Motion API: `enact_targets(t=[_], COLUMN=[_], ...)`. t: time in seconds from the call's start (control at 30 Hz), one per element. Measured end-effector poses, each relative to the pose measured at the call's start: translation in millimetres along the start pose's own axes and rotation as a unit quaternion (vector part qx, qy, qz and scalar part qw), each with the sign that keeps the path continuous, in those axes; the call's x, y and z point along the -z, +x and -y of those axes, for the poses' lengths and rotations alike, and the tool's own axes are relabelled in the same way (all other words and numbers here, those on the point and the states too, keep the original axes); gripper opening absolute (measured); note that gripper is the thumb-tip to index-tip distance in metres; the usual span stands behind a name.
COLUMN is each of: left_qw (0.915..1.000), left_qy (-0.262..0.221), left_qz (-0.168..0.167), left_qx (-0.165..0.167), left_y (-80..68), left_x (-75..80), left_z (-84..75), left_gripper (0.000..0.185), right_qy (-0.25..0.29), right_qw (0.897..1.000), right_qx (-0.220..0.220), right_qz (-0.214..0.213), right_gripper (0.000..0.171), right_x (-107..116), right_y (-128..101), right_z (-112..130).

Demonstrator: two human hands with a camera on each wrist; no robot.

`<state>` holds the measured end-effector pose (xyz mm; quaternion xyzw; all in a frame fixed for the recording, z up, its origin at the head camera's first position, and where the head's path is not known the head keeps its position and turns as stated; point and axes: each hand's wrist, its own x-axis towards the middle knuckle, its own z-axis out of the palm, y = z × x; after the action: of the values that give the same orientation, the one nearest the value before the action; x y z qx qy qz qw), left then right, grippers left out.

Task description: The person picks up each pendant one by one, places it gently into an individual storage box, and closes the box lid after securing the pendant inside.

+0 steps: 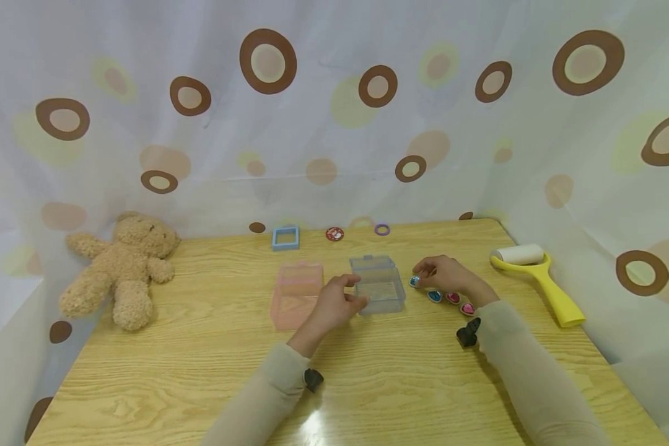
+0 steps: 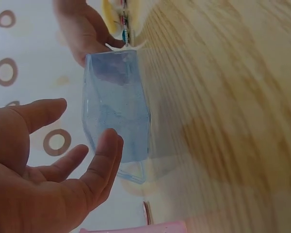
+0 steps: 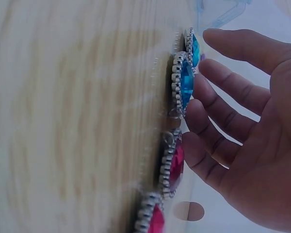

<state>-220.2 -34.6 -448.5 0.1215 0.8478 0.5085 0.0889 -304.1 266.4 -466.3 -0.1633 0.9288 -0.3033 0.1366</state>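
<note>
Beside a clear bluish plastic box point(image 1: 380, 291), its lid raised at the back, is my left hand point(image 1: 337, 303). Its thumb and fingers are spread apart around nothing, close to the box's near left side. My right hand point(image 1: 445, 272) hovers low over a light-blue gem point(image 1: 415, 282), thumb and fingertips right at it, with a gap between them. Three more silver-rimmed gems lie in a slanting row under and beside this hand: a teal gem point(image 3: 185, 83), a red gem point(image 3: 174, 167) and a pink gem point(image 1: 467, 309).
Left of the bluish box stands a pink plastic box point(image 1: 295, 303). Along the back lie a blue square frame point(image 1: 286, 246), a red round badge point(image 1: 334, 234) and a purple ring point(image 1: 376, 230). A teddy bear point(image 1: 125, 266) is at left, a yellow-handled lint roller point(image 1: 557, 297) at right.
</note>
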Motion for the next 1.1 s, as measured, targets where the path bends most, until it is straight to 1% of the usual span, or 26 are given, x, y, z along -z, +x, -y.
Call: enact_targets(t=[0.17,0.37,0.73,1.1], left_qw=[1.0,0.9999,0.9991,0.9991], left_qy=[0.009,0.016,0.042,0.041], left_qz=[-0.002,-0.001,-0.009,-0.009], left_qx=[0.003,0.003,0.007,0.009], left_y=[1.9,2.4,4.2,2.6], left_x=[-2.5,-4.4,-5.2,-6.4], left_z=[0.9,-0.1,-0.3,3.5], left_gripper=[0.053,0.052,0.05,0.049], right_qy=[-0.019,-0.029,-0.032,-0.038], right_qw=[1.0,0.999,0.999,0.999], right_qx=[-0.006,-0.016,-0.022,-0.02], right_qz=[0.004,0.006,0.005,0.01], right_gripper=[0.036,0.037,0.031,0.03], right_x=[1.4,3.3,2.5,-2.1], right_y=[-1.0,-0.6,5.3,7.1], right_z=[3.4,4.3,1.1,-1.3])
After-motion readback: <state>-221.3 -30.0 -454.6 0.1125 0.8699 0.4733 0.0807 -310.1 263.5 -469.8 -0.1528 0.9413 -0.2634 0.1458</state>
